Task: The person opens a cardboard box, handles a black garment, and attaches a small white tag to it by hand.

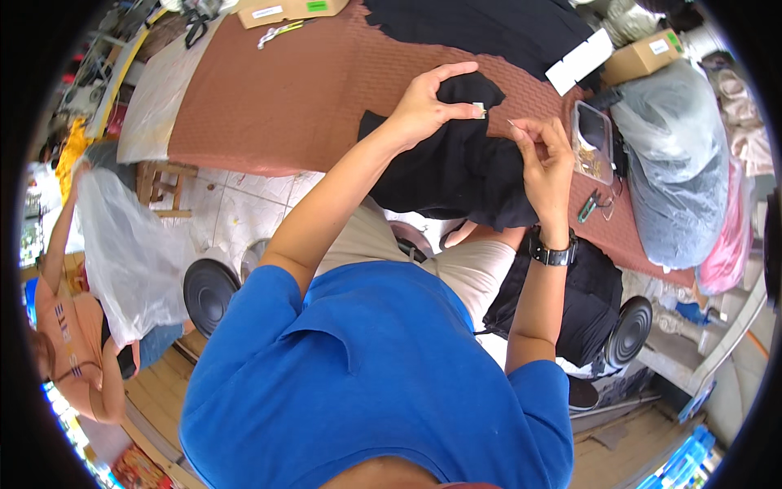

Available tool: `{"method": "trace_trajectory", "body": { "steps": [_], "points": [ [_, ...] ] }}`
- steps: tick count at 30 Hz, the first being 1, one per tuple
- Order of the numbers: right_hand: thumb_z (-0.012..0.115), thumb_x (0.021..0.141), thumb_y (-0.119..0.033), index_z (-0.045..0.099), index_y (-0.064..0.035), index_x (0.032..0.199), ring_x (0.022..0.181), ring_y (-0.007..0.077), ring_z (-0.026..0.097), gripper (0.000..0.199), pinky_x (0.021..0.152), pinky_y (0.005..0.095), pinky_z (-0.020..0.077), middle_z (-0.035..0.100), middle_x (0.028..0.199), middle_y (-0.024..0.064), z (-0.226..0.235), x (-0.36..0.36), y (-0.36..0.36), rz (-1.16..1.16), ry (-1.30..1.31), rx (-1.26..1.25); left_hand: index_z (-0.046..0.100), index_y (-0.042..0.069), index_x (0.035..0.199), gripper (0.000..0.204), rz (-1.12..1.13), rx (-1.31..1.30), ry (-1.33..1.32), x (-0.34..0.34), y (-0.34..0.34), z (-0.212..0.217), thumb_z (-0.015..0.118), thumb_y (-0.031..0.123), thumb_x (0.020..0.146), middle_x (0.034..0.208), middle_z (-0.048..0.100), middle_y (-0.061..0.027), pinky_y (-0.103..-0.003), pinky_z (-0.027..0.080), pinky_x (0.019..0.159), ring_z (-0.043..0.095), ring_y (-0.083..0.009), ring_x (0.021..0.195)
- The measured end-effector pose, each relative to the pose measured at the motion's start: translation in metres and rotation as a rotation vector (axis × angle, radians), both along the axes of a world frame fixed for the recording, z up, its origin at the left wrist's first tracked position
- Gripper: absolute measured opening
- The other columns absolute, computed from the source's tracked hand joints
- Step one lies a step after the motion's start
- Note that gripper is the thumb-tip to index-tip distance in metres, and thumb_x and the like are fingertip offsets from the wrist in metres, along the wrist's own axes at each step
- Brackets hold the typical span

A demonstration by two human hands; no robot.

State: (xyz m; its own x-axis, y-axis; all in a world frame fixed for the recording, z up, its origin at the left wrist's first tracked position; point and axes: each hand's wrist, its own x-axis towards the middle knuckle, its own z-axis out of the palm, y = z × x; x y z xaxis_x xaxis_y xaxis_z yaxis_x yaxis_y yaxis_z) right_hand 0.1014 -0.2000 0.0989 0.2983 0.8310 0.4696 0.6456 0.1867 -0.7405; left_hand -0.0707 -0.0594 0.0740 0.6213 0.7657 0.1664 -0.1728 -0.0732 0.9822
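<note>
A black cloth garment (440, 179) lies over the near table edge and hangs toward my lap. At its far part, my left hand (428, 106) pinches a small white tag (479, 110) between thumb and forefinger, close against the black cloth. My right hand (542, 151) is raised just right of it, thumb and forefinger pressed together on a thin pin-like piece (511, 124). That piece points toward the tag and is apart from it. Beside my right hand stands a clear plastic box (593, 167) with small gold-coloured pieces inside.
Green-handled thread snips (587, 207) lie on the brown-covered table (261, 106). More black cloth (489, 28), a white card (580, 62) and scissors (279, 33) are farther back. Stuffed plastic bags (672, 163) crowd the right. At left, another person (81, 350) handles a clear plastic bag (130, 244).
</note>
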Motion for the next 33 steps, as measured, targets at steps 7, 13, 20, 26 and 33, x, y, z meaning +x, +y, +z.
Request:
{"method": "trace_trajectory", "body": {
  "steps": [7,13,20,26,33],
  "points": [
    [0.072,0.093,-0.007,0.074,-0.0026,0.104,0.072,0.0137,0.055,0.012,0.067,0.0270,0.0463,0.056,0.082,0.0049,0.003,-0.009,-0.006,0.037,0.056,-0.018,0.057,0.001,0.141,0.069,0.076,0.146,0.089,-0.003,-0.006,0.008,0.085,0.006,0.077,0.145,0.057,-0.0131,-0.034,0.037,0.116,0.052,-0.0201,0.135],
    [0.070,0.094,-0.008,0.073,-0.0017,0.102,0.072,0.0152,0.057,0.010,0.066,0.0283,0.0463,0.057,0.082,0.0064,-0.005,-0.002,-0.015,0.030,0.050,-0.001,0.058,0.001,0.140,0.071,0.108,0.175,0.075,0.000,-0.014,0.003,0.087,0.008,0.076,0.143,0.059,-0.0127,-0.034,0.037,0.116,0.051,-0.0210,0.135],
    [0.070,0.092,-0.009,0.072,-0.0031,0.099,0.071,0.0229,0.058,0.009,0.066,0.0356,0.0465,0.060,0.084,0.0106,-0.010,0.030,-0.018,-0.261,-0.099,0.034,0.059,0.006,0.138,0.069,0.217,0.351,0.138,0.002,-0.004,-0.009,0.086,0.008,0.075,0.132,0.065,-0.0161,-0.035,0.046,0.108,0.061,-0.0255,0.125],
    [0.070,0.092,-0.009,0.072,-0.0018,0.098,0.073,0.0231,0.061,0.009,0.070,0.0355,0.0495,0.062,0.083,0.0117,-0.030,0.044,-0.021,-0.271,-0.033,0.060,0.056,0.003,0.142,0.068,0.302,0.427,0.222,-0.001,-0.006,-0.002,0.083,0.001,0.079,0.138,0.061,-0.0115,-0.033,0.044,0.110,0.057,-0.0195,0.126],
    [0.070,0.092,-0.006,0.072,-0.0013,0.099,0.072,0.0166,0.059,0.009,0.066,0.0306,0.0481,0.060,0.085,0.0078,-0.023,0.031,-0.014,-0.148,0.132,-0.018,0.055,0.003,0.143,0.069,0.203,0.092,-0.002,0.006,0.005,0.014,0.082,-0.002,0.079,0.136,0.061,-0.0100,-0.031,0.046,0.108,0.061,-0.0156,0.119]
  ]
}}
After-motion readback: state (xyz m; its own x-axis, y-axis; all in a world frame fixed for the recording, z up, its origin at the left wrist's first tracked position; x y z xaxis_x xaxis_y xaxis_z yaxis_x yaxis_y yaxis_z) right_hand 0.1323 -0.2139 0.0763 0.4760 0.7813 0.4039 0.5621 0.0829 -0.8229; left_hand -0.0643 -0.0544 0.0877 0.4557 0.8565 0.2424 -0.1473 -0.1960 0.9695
